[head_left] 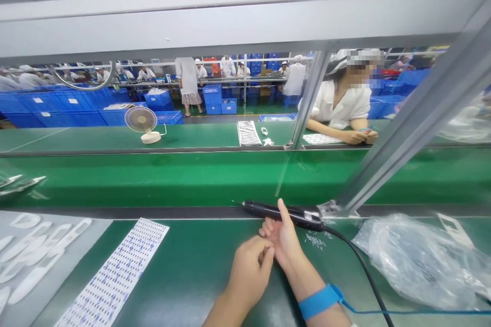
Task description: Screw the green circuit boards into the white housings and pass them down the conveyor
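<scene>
My right hand (283,237), a blue strap (320,302) round its wrist, is turned palm toward me. Its thumb points up and its fingers curl inward; what lies in them, if anything, is too small to make out. Fingertips of my left hand (251,268) are pinched together against that palm, and whatever they grip is hidden. Just behind the right thumb, a black electric screwdriver (264,209) lies along the bench's far edge, its tip toward the left. Tiny pale pieces (316,240) are scattered on the green bench right of my right hand.
At left lie a sheet of small printed labels (118,271) and white oblong parts (42,250) on a grey mat. A clear plastic bag (418,260) sits at right, beside the screwdriver's cable (360,255). A metal post (406,117) slants overhead. Across the belt (153,179), a co-worker (341,104) sits near a fan (141,121).
</scene>
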### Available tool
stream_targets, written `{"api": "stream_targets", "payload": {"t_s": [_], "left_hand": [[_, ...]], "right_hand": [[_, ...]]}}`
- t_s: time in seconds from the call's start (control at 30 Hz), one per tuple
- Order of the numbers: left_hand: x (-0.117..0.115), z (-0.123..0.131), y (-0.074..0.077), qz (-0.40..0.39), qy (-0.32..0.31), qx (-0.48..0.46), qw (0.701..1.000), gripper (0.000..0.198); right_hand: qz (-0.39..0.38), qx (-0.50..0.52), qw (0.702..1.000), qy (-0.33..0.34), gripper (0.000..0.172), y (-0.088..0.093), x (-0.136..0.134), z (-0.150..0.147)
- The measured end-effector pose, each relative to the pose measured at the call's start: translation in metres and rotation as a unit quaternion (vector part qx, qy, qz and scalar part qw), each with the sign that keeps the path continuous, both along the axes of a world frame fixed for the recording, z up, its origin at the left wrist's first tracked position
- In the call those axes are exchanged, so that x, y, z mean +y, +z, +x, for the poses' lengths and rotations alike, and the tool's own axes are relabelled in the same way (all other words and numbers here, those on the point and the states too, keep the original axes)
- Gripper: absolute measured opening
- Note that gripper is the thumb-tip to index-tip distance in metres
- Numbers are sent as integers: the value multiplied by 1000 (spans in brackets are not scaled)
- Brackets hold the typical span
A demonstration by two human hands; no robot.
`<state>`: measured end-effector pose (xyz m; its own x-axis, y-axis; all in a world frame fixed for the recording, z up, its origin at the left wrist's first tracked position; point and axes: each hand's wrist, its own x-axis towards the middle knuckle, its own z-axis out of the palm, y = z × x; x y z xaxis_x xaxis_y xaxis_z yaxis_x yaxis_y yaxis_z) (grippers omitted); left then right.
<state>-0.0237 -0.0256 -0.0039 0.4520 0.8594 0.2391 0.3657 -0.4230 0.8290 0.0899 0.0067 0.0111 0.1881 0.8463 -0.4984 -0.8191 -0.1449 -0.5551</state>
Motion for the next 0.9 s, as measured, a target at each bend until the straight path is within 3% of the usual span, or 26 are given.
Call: {"api": "stream_targets", "payload": {"t_s": [0.9], "left_hand": [[0,1,0,4,5,10,1000,22]], "right_hand": [[15,-6,1000,-2,64,0,-1,-1]]}}
